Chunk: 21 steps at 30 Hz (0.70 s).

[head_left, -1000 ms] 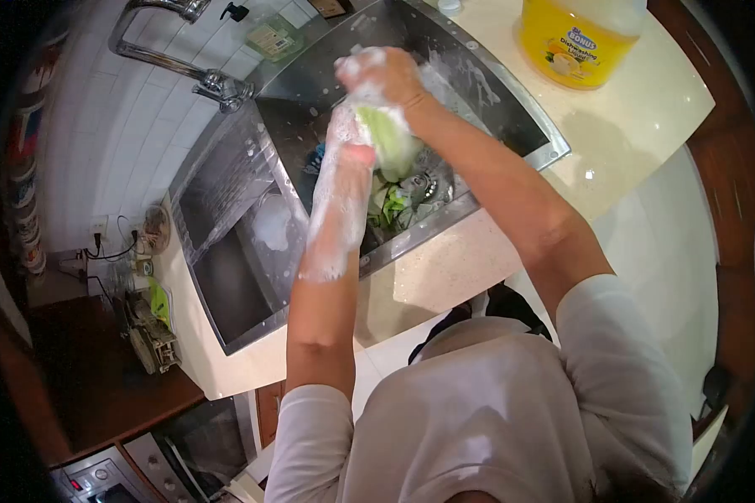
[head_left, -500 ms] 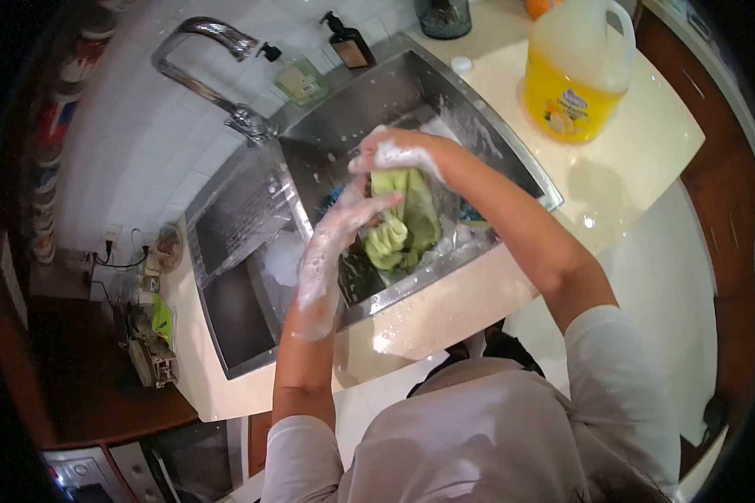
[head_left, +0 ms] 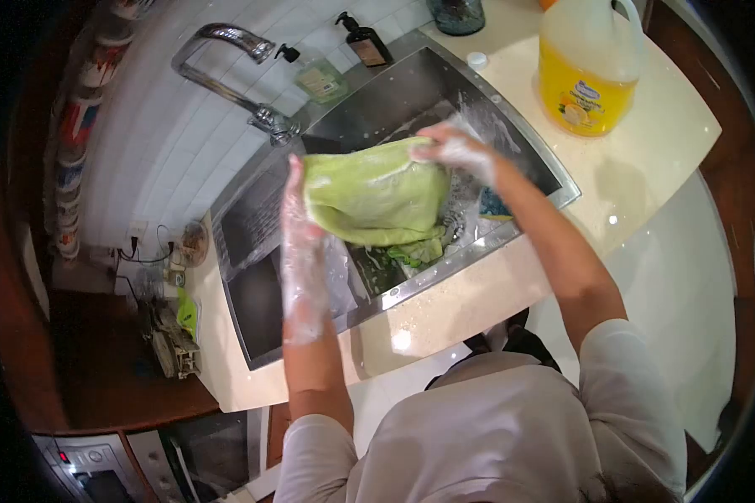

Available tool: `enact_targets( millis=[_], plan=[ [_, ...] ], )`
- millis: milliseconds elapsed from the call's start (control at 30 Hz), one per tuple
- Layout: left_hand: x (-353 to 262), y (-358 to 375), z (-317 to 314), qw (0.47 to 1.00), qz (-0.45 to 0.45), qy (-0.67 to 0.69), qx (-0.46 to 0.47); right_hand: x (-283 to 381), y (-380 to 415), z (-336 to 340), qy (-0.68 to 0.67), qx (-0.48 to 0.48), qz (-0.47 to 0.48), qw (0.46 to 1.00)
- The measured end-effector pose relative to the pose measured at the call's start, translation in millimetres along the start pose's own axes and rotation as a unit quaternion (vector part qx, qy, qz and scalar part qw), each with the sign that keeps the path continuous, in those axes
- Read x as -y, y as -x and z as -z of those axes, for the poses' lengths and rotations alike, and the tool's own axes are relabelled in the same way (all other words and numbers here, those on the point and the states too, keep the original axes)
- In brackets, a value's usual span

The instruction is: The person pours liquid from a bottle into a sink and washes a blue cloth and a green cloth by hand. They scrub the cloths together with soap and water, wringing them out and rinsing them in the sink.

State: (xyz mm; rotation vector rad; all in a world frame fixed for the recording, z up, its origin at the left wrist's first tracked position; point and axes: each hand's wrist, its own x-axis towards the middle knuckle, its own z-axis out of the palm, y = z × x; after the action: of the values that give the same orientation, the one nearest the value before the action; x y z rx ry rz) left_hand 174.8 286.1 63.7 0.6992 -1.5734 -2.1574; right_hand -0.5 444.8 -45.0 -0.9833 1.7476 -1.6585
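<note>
A soapy light-green cloth [head_left: 377, 189] is stretched out between my two hands, over the right basin of the steel sink [head_left: 428, 281]. My left hand [head_left: 298, 197], coated in suds up the forearm, grips its left edge. At the upper right corner, my right hand [head_left: 457, 151] pinches the cloth, with foam on its back and wrist. Below the spread part, a crumpled green end [head_left: 415, 251] hangs down near the wet basin floor. A blue sponge [head_left: 493, 204] lies in the basin close to my right forearm.
Behind the sink stand a chrome faucet [head_left: 273, 121], a clear soap bottle [head_left: 319, 80] and a dark pump bottle [head_left: 367, 44]. A big jug of yellow liquid [head_left: 585, 88] is on the right counter, with a white cap [head_left: 476, 60] nearby.
The bunched cloth is now opened out and raised. My hands have moved apart, the left to the left and the right to the right.
</note>
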Motion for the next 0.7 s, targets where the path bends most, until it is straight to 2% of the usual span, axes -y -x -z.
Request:
enact_targets(
  millis=[33,67,100,133,167,200,233,267,300,333,467,500,567,633,700],
  plan=[
    [19.4,5.4,-9.5,0.997,0.039,0.028,-0.058,8.2,3.8,-24.1,0.025,-0.017,0.038,0.999],
    [43.7,22.0,-35.2,0.993,-0.076,-0.052,-0.069,20.0,8.1,-56.8,0.051,-0.034,0.075,0.995],
    [61.5,33.8,-55.4,0.970,-0.191,-0.128,-0.079,25.6,15.0,-102.3,0.095,-0.082,0.211,0.969],
    [86.6,12.5,-40.8,0.991,-0.131,-0.038,0.010,53.7,30.0,-133.5,0.237,0.007,0.161,0.958],
    [105.9,-27.0,-22.4,0.985,0.047,0.144,0.086,68.7,47.6,-147.0,0.256,-0.157,0.258,0.918],
    [118.2,-44.6,-20.1,0.963,0.131,0.204,0.122,75.2,56.9,-153.5,0.267,-0.312,0.346,0.843],
    [124.7,-51.8,-19.1,0.952,0.159,0.228,0.129,65.6,43.4,-138.1,0.268,-0.310,0.343,0.845],
    [132.1,-61.6,-21.8,0.947,0.172,0.238,0.128,50.1,17.2,-108.0,0.275,-0.154,0.230,0.921],
    [139.2,-70.9,-23.6,0.946,0.179,0.239,0.128,41.4,3.3,-91.2,0.271,0.007,0.110,0.956],
    [143.3,-76.4,-26.4,0.945,0.181,0.239,0.128,42.6,3.8,-89.2,0.272,0.007,0.111,0.956],
    [148.4,-75.5,-32.7,0.945,0.142,0.265,0.125,43.7,14.3,-85.4,0.192,-0.136,0.136,0.962],
    [144.4,-70.2,-33.3,0.950,0.125,0.259,0.125,46.8,25.4,-105.4,0.224,-0.087,0.208,0.948],
    [135.1,-49.5,-32.0,0.958,0.090,0.239,0.128,46.0,28.6,-123.2,0.249,-0.070,0.279,0.925],
    [116.9,-31.1,-37.2,0.959,0.074,0.237,0.135,40.2,6.0,-86.8,0.128,-0.129,0.219,0.959],
    [89.1,-13.5,-47.1,0.957,0.081,0.240,0.143,24.2,-17.3,-25.4,0.343,-0.114,0.108,0.926]
  ],
)
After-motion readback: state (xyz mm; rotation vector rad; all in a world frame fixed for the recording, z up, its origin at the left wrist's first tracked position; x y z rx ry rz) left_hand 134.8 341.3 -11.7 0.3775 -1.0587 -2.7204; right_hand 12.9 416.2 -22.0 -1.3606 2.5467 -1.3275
